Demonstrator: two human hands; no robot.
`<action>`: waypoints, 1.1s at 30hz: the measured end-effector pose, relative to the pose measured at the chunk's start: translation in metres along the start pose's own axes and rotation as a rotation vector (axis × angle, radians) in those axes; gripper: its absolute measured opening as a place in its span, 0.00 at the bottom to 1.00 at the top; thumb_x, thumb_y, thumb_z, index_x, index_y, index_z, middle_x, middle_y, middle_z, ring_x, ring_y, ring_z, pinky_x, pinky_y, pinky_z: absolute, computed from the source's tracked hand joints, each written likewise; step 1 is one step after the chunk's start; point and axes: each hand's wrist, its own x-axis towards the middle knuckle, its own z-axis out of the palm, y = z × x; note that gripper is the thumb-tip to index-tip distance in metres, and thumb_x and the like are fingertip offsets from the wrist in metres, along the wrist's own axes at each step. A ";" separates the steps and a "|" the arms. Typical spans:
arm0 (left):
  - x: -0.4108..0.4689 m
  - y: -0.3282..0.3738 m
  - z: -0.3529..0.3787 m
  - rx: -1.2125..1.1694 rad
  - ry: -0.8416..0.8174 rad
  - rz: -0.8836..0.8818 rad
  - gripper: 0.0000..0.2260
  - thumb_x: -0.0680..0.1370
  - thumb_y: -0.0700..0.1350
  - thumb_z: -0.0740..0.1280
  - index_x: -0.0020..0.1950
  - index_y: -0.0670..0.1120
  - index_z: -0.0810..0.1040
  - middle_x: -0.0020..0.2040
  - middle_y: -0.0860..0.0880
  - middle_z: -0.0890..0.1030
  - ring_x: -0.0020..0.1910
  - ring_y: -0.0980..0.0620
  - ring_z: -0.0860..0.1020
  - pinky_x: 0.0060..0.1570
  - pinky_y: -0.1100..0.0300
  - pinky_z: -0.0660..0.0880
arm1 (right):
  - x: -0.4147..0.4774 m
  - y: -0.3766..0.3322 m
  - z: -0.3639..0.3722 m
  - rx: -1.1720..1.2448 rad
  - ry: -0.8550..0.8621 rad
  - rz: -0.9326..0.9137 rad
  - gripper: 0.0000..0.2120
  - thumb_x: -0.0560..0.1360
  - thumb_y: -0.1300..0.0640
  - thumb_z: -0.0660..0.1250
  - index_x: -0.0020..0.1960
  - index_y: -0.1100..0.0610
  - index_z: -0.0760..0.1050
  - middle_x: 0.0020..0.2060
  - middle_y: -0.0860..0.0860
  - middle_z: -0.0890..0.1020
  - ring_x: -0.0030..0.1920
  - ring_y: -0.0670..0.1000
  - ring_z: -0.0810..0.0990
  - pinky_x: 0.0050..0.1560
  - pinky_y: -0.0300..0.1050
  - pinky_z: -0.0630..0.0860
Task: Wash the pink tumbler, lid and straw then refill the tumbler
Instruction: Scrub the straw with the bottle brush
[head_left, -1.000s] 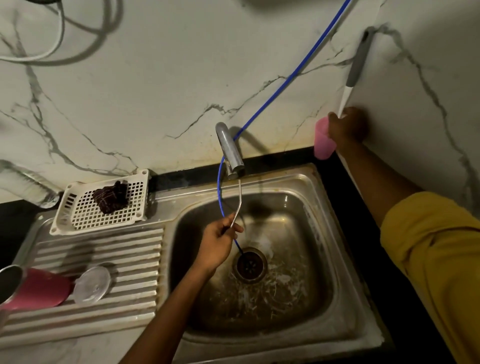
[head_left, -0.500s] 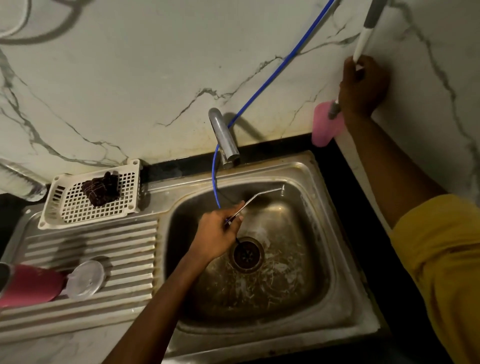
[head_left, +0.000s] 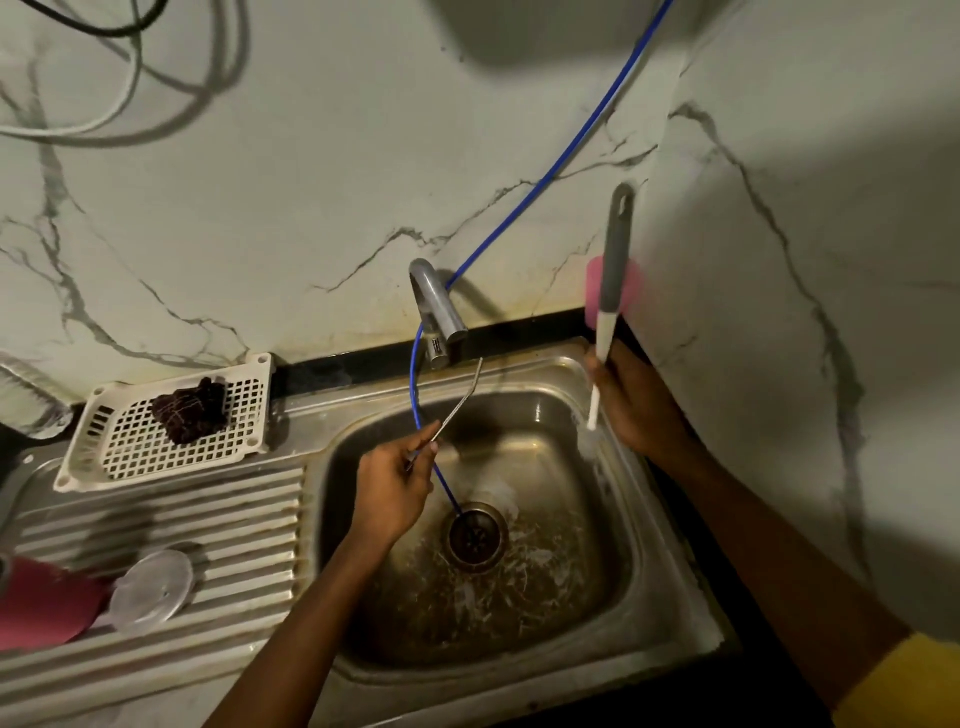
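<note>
Down from the pink holder (head_left: 592, 293) has come the right hand (head_left: 635, 408), now gripping a long brush (head_left: 615, 260) by its white shaft over the sink's (head_left: 519, 691) right rim. The left hand (head_left: 389, 493) pinches the metal straw (head_left: 460, 400) above the basin, its tip toward the tap (head_left: 435, 306). The tumbler (head_left: 47, 608) and lid (head_left: 153, 592) lie at the drainboard's (head_left: 208, 499) left edge. Straw washing seems in hand; next, brush and straw must meet end to end, carefully aligned.
</note>
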 end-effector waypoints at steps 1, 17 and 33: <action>-0.002 -0.002 -0.003 -0.001 0.015 -0.004 0.12 0.81 0.41 0.69 0.63 0.48 0.83 0.48 0.50 0.87 0.38 0.64 0.83 0.43 0.67 0.79 | -0.016 0.005 0.009 0.003 -0.035 0.001 0.16 0.83 0.42 0.57 0.53 0.54 0.75 0.35 0.50 0.76 0.34 0.46 0.77 0.35 0.47 0.74; -0.071 -0.012 -0.048 -0.431 -0.133 -0.413 0.09 0.77 0.29 0.66 0.44 0.35 0.85 0.32 0.55 0.84 0.30 0.64 0.77 0.35 0.71 0.71 | -0.091 -0.039 0.112 -0.056 -0.462 -0.332 0.13 0.81 0.51 0.65 0.65 0.51 0.76 0.65 0.45 0.74 0.61 0.45 0.77 0.57 0.49 0.77; -0.101 -0.051 -0.072 -0.318 -0.236 -0.378 0.07 0.81 0.38 0.67 0.48 0.40 0.85 0.30 0.52 0.82 0.30 0.60 0.76 0.36 0.67 0.73 | -0.082 -0.038 0.120 -0.087 -0.483 -0.144 0.08 0.81 0.54 0.66 0.51 0.59 0.79 0.38 0.50 0.79 0.38 0.48 0.77 0.42 0.55 0.75</action>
